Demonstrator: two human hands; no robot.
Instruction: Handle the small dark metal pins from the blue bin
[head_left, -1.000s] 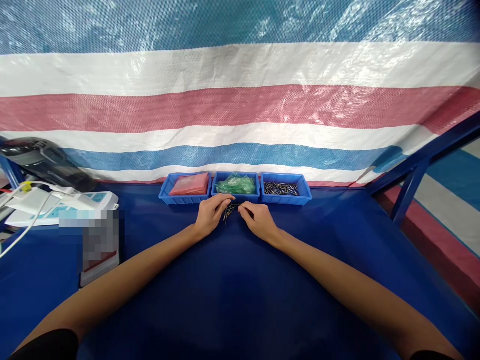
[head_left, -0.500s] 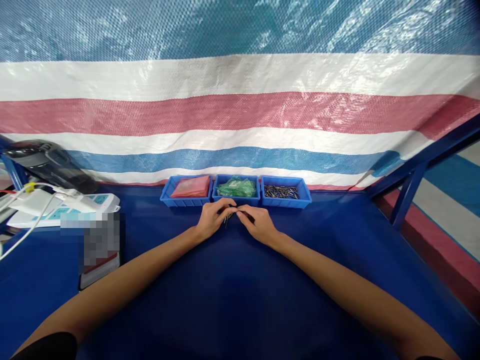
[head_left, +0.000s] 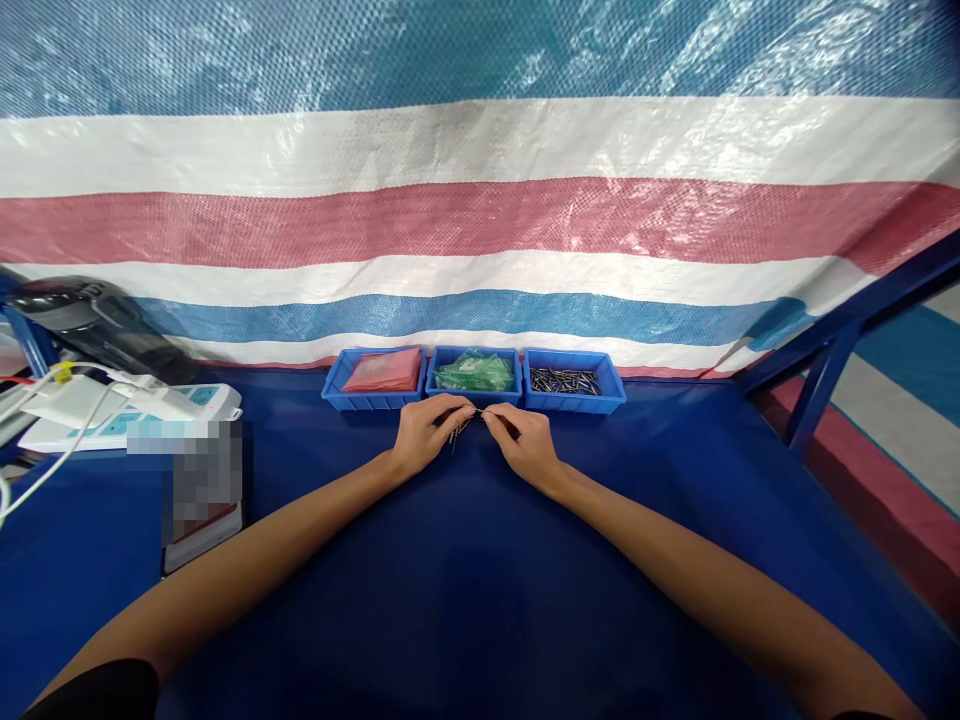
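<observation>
So, at a blue tabletop [head_left: 480,560] before striped sheeting [head_left: 480,220], both hands [head_left: 425,434] [head_left: 526,444] pinch a thin rod [head_left: 478,410].

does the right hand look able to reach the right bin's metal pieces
Probably yes: the right bin is open, just beyond the right hand, nothing covering the metal pieces, though the fingers seem to pinch a thin piece.

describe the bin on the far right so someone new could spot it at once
Along the far edge of the blue table, below the striped sheet, three blue bins stand in a row. Take the right-hand bin: it alone holds small metal-looking pieces, while the others hold red plastic and green plastic.
</observation>
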